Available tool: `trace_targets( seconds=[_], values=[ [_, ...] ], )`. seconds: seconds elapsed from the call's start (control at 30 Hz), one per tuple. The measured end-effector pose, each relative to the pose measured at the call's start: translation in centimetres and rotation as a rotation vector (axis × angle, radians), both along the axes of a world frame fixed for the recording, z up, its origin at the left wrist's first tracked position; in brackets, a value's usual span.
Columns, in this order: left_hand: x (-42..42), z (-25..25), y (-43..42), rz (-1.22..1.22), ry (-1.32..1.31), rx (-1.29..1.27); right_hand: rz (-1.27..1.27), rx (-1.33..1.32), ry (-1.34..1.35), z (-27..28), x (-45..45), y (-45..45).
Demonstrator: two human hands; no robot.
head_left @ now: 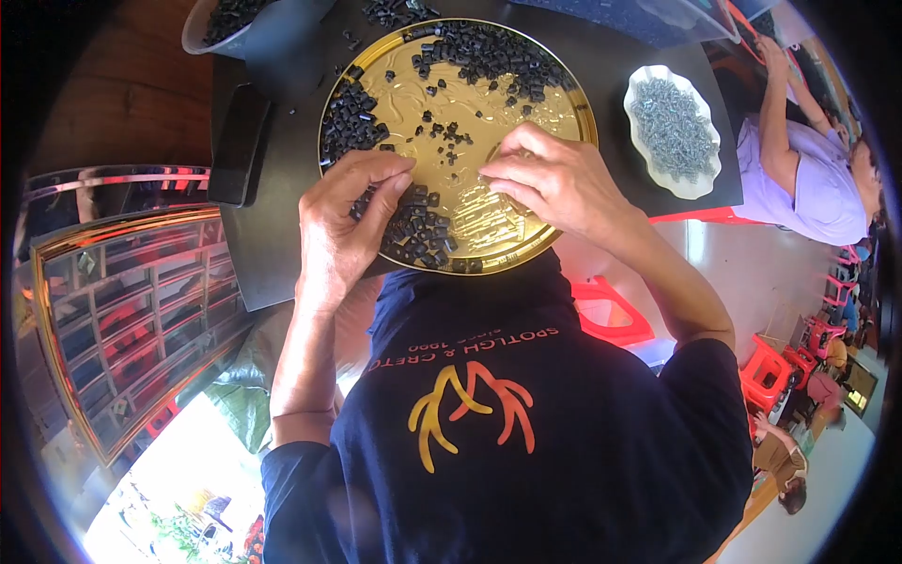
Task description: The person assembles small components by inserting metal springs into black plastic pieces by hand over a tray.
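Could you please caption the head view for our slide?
Left hand and right hand over a gold tray of small black pieces.

There's one gold tray (406,103), one white dish (692,190), dozens of black pieces (352,122).

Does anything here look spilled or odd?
Yes: a few black pieces lie loose on the table, between tub and tray and outside both, so they look spilled. A dark blur by the tub hides part of the view; I can't tell what it is.
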State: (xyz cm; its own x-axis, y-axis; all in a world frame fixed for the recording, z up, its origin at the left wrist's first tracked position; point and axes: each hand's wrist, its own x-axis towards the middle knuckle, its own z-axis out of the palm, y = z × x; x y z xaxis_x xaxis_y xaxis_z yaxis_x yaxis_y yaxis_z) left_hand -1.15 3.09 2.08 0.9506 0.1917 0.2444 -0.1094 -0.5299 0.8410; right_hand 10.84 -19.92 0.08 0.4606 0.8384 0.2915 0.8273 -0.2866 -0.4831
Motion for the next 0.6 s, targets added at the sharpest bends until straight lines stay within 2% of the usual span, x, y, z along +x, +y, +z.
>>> trace_targets(
  seconds=[0.33,0.4,0.43,0.5,0.6],
  values=[
    [-0.3,-0.2,1.2,0.032,-0.001,0.027,0.066,-0.088,-0.102,-0.5,0.3,1.5],
    [0.2,0.5,1.3,0.011,0.100,-0.036,0.059,-0.107,-0.119,-0.9,0.3,1.6],
    [0.5,0.8,1.4,0.000,0.150,-0.068,0.051,-0.094,-0.074,-0.7,0.3,1.6],
    [1.7,0.9,2.0,-0.038,0.080,0.021,0.034,-0.069,0.015,-0.1,0.4,1.4],
    [4.2,0.9,3.0,-0.078,0.007,0.147,-0.023,0.108,0.239,0.7,0.9,0.9]
  ],
)
